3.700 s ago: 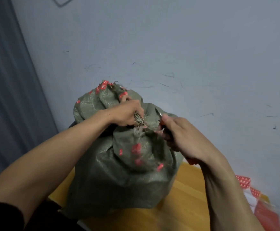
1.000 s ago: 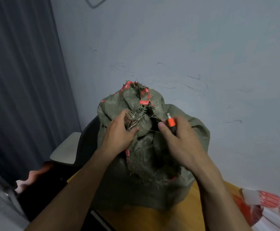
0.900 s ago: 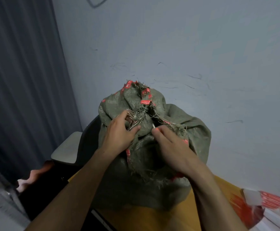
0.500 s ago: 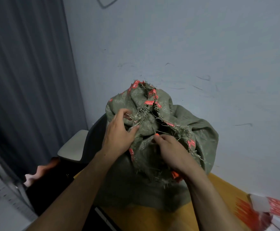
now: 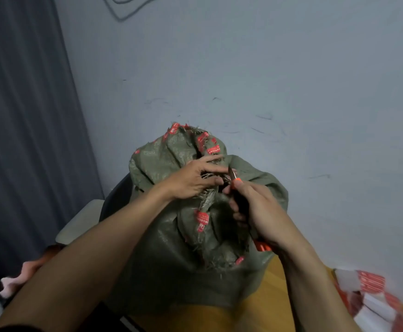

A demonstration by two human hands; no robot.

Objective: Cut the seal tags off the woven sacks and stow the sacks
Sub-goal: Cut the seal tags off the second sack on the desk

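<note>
Pinches frayed neck of green woven sack [image 5: 171,259], upright on wooden table [image 5: 267,312], with left hand [image 5: 193,182]. Grips orange-handled cutter [image 5: 236,179] in right hand [image 5: 265,214] at 4 o'clock, blade beside left fingertips.

A bulging green sack [image 5: 171,255] blocks the frame's centre, close before the wall [image 5: 291,92]. Bare worktop [image 5: 267,315] shows lower centre, hemmed by red-and-white packets [image 5: 373,286] lower right.
</note>
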